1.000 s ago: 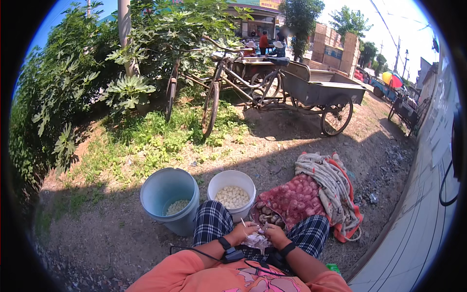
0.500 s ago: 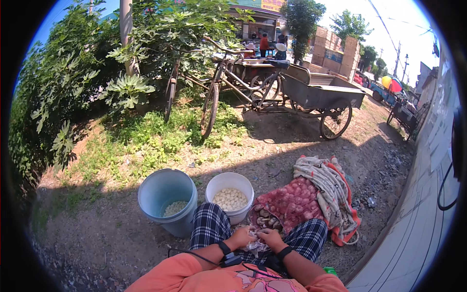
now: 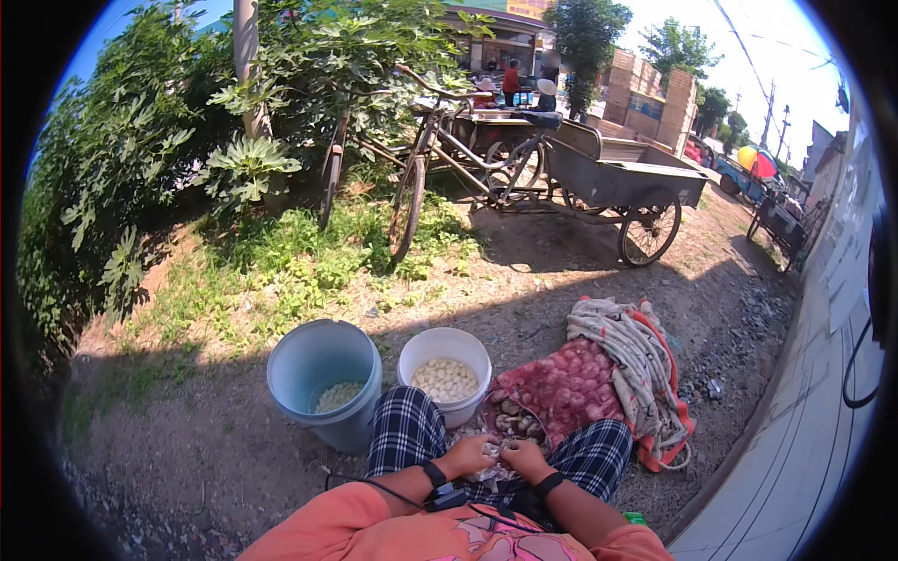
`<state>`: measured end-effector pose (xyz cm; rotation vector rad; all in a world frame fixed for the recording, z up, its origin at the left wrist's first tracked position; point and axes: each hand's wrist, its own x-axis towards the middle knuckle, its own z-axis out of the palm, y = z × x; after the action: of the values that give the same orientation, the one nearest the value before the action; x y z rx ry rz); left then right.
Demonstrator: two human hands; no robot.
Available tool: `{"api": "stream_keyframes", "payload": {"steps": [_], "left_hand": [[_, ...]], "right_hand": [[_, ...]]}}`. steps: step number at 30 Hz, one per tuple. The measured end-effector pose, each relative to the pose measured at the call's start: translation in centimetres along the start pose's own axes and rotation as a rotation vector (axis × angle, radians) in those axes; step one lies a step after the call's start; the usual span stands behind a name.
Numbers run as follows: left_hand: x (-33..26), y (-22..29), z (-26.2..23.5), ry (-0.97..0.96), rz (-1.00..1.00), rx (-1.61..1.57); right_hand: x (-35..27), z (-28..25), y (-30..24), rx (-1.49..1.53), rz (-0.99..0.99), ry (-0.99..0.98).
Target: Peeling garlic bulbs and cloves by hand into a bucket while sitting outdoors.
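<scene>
Left hand and right hand meet, fingers curled, above the lap

Hands lower, closer together

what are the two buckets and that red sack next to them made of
Blue bucket: looks like matte moulded plastic, with a smooth wall and rolled rim. White bucket: likely plastic too, smooth and slightly glossy. Red sack: seems to be open plastic mesh netting, since lumpy bulbs show through the weave.
</scene>
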<state>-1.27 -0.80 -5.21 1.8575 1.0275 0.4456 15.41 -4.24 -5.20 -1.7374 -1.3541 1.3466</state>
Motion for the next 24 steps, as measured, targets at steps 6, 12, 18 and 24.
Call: {"api": "stream_keyframes", "payload": {"steps": [6, 12, 18, 24], "left_hand": [[-0.3, 1.0, -0.3, -0.068, 0.016, -0.286], [0.4, -0.4, 0.2, -0.022, 0.017, -0.54], [-0.3, 1.2, -0.8, 0.122, 0.034, -0.218], [-0.1, 0.6, -0.6, 0.087, 0.038, -0.354]], "right_hand": [[0.2, -0.4, 0.8, 0.213, -0.008, -0.03], [-0.5, -0.8, -1.4, 0.737, 0.222, -0.108], [-0.1, -0.6, -0.3, 0.606, 0.13, -0.218], [0.6, -0.3, 0.4, 0.932, 0.193, -0.135]]}}
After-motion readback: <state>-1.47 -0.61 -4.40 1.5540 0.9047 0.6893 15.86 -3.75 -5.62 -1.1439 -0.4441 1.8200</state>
